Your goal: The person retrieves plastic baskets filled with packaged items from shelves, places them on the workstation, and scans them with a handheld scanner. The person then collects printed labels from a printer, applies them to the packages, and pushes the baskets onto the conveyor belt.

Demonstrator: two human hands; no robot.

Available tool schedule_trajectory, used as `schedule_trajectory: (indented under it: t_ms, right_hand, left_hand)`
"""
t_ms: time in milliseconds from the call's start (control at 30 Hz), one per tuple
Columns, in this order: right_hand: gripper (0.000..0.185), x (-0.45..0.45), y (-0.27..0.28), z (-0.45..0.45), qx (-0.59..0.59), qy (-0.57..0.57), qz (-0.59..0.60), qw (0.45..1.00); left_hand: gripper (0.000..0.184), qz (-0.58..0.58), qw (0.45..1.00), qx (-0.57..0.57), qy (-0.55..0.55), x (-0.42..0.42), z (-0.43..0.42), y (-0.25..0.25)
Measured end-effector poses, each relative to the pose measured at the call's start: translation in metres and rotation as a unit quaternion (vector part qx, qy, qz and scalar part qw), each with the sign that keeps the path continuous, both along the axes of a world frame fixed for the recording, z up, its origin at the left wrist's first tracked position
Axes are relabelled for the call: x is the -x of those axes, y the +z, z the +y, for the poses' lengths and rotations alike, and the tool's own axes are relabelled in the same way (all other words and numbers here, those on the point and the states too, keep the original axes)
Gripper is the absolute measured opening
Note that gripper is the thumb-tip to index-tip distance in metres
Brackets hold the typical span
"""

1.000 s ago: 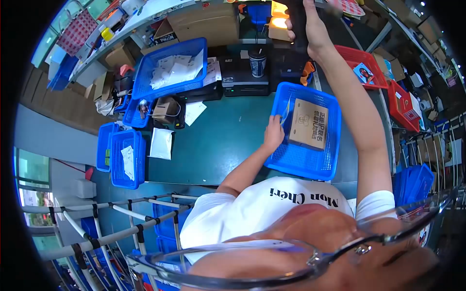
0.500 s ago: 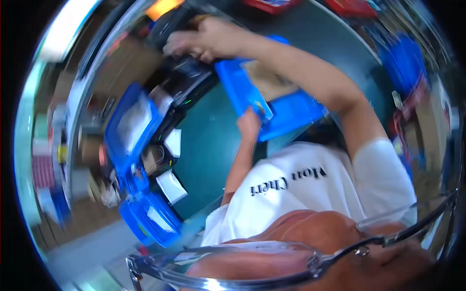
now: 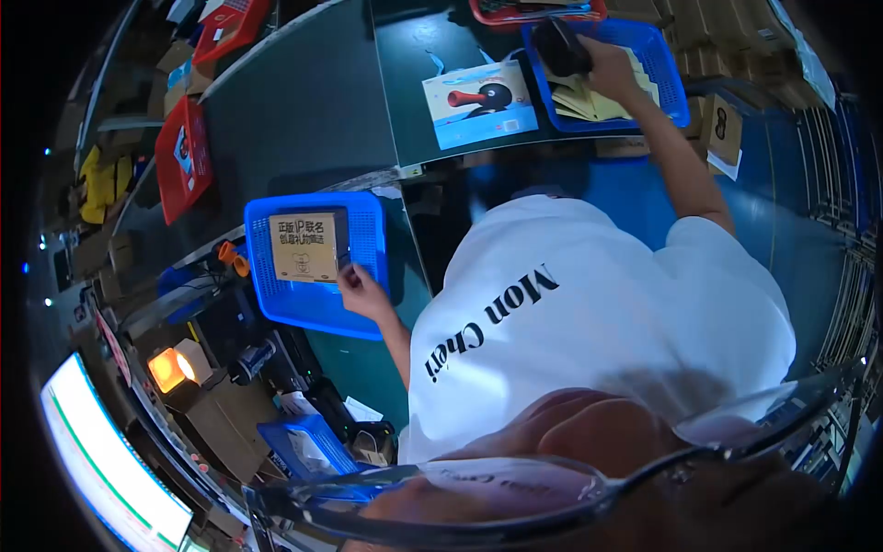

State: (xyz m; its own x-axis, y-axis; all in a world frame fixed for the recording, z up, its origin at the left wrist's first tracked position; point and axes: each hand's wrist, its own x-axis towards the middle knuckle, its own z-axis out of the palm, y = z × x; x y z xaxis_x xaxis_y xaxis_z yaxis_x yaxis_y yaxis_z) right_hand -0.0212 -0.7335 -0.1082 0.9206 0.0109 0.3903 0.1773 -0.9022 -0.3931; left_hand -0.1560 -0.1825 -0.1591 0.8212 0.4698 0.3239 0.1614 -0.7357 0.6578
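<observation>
My left hand [image 3: 363, 293] is closed at the right side of a blue basket [image 3: 377, 248], by the corner of a brown box [image 3: 308, 247] with black print. What its fingers pinch is too small to make out. At the upper right, my right hand [image 3: 609, 72] grips a black handheld device [image 3: 561, 48], whose details are dark. The device is over another blue basket [image 3: 679, 92], which holds yellow envelopes [image 3: 598, 103]. Left of that basket lies a flat bag [image 3: 480, 103] with a penguin-like picture.
Red baskets stand at the left [image 3: 184, 161] and top [image 3: 538, 11]. A lit orange lamp [image 3: 173, 370], a dark cup [image 3: 253, 361] and black machines are at the lower left. A person in yellow [image 3: 106, 184] is far left. Cartons [image 3: 722, 133] stand at the right.
The view has turned to the right, bringing in the envelope basket and the penguin bag. My right hand now holds the dark device over the envelopes; my left hand remains at the box's basket.
</observation>
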Motion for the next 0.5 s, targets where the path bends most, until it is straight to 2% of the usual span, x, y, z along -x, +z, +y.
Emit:
schedule_trajectory:
  t_ms: [67,133,200,233,267,333,400,433,467,500]
  right_hand:
    - [0.044,0.013,-0.013,-0.044,0.020,0.006,0.059,0.998]
    - [0.041,0.007,-0.029,-0.066,0.046,0.021,0.113,0.992]
    - [0.046,-0.005,-0.074,-0.077,0.103,0.052,0.118,0.986]
    - [0.050,-0.020,-0.099,-0.080,0.109,0.061,0.209,0.970]
    - [0.050,-0.024,-0.099,-0.079,0.107,0.078,0.211,0.968]
    - [0.050,-0.032,-0.092,-0.068,0.139,-0.016,0.366,0.920]
    - [0.055,-0.028,-0.110,-0.092,0.037,0.095,0.166,0.981]
    - [0.057,-0.037,-0.103,-0.098,0.067,0.144,0.111,0.981]
    - [0.061,-0.036,-0.055,-0.083,0.165,0.045,0.207,0.963]
    - [0.058,-0.047,-0.047,-0.082,0.185,-0.009,0.236,0.954]
  left_hand:
    - [0.016,0.038,0.995,0.084,-0.043,-0.031,-0.041,-0.001]
    - [0.015,0.065,0.994,0.035,-0.075,-0.057,-0.098,0.015]
    - [0.013,0.030,0.987,0.069,-0.141,-0.072,-0.135,0.008]
    - [0.013,0.055,0.986,0.051,-0.148,-0.076,-0.153,0.012]
    - [0.012,0.080,0.985,0.032,-0.151,-0.076,-0.165,0.015]
    - [0.012,0.071,0.984,0.056,-0.156,-0.070,-0.172,0.015]
    - [0.012,0.096,0.987,0.084,-0.100,-0.056,-0.169,0.017]
    - [0.012,0.099,0.991,0.063,-0.070,-0.050,-0.161,0.014]
    - [0.012,0.109,0.992,0.043,-0.040,-0.042,-0.152,0.010]
    - [0.012,0.101,0.994,0.051,-0.015,-0.033,-0.142,0.006]
